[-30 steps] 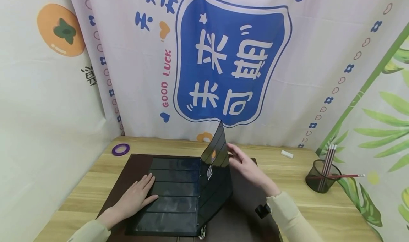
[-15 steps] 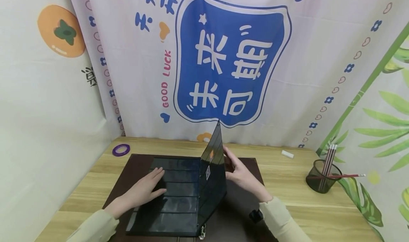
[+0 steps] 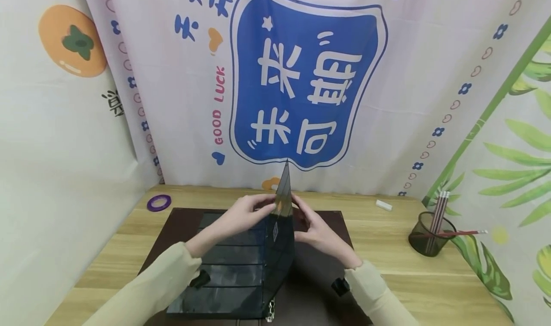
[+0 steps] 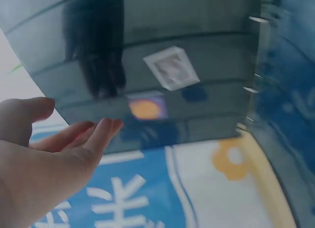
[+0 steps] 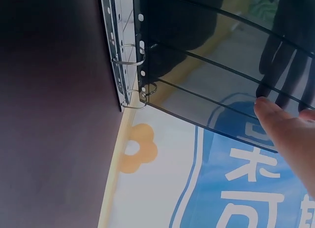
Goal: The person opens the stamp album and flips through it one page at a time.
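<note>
A ring-bound stamp album lies open on its dark brown cover (image 3: 318, 287). One black stock page (image 3: 280, 254) stands nearly upright at the rings (image 5: 129, 61), while other strip-lined pages (image 3: 232, 273) lie flat at the left. Behind clear strips on the raised page are a white-bordered stamp (image 4: 172, 69) and an orange one (image 4: 145, 109). My left hand (image 3: 241, 216) reaches to this page's left face, its fingers extended; contact is unclear through the blur. On the other face, my right hand (image 3: 317, 233) touches the page with its fingertips.
On the wooden table (image 3: 383, 268), a purple tape ring (image 3: 159, 202) lies back left. A white eraser (image 3: 384, 205) lies at the right, behind a black mesh cup (image 3: 430, 237) of pencils. A printed cloth (image 3: 193, 101) hangs behind the table.
My left hand has left the flat pages and come up to the raised page. That page has swung a little leftward, with my right hand following it.
</note>
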Demonstrator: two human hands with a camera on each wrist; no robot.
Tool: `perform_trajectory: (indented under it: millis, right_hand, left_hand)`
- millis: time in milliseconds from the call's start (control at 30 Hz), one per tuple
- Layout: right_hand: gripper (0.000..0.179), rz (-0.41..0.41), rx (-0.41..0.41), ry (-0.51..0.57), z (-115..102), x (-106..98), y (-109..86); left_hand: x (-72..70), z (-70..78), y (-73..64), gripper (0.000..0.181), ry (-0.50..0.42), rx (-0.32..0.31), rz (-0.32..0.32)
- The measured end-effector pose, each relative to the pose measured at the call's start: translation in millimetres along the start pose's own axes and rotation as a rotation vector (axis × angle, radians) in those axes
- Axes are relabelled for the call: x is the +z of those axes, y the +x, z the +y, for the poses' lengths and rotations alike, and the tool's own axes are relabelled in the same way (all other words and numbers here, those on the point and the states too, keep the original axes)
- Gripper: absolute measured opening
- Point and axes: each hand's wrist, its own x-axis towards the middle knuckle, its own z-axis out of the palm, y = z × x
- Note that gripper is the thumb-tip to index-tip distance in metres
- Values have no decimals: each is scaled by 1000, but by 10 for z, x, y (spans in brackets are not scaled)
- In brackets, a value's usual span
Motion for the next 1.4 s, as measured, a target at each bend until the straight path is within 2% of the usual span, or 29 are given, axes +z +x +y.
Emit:
perform_trajectory:
  millis: [133, 267, 500, 733, 967, 1167, 1267, 1400]
  right_hand:
    - [96, 6, -37, -56, 11, 31, 34]
    - [98, 26, -54, -100, 13, 74, 66]
    - [97, 49, -69, -148, -11, 141, 103]
    - [94, 36, -76, -201, 19, 152, 75]
    - [94, 65, 10, -309, 210, 68, -97]
    - [96, 84, 111, -444, 452, -79, -344]
    - [97, 76, 131, -509, 562, -175, -463]
    - [96, 41, 137, -594, 695, -311, -611]
  left_hand:
    - [23, 193, 99, 50, -60, -38, 19]
    - [41, 264, 138, 54, -98, -74, 48]
    - [29, 287, 131, 54, -132, -92, 81]
    - [-54, 250, 43, 46, -199, -72, 104]
    - [-253, 91, -135, 47, -146, -74, 158]
    - [-473, -119, -411, 49, -71, -114, 173]
    - [-560, -243, -560, 50, -63, -153, 183]
    - [-612, -443, -701, 49, -50, -169, 223]
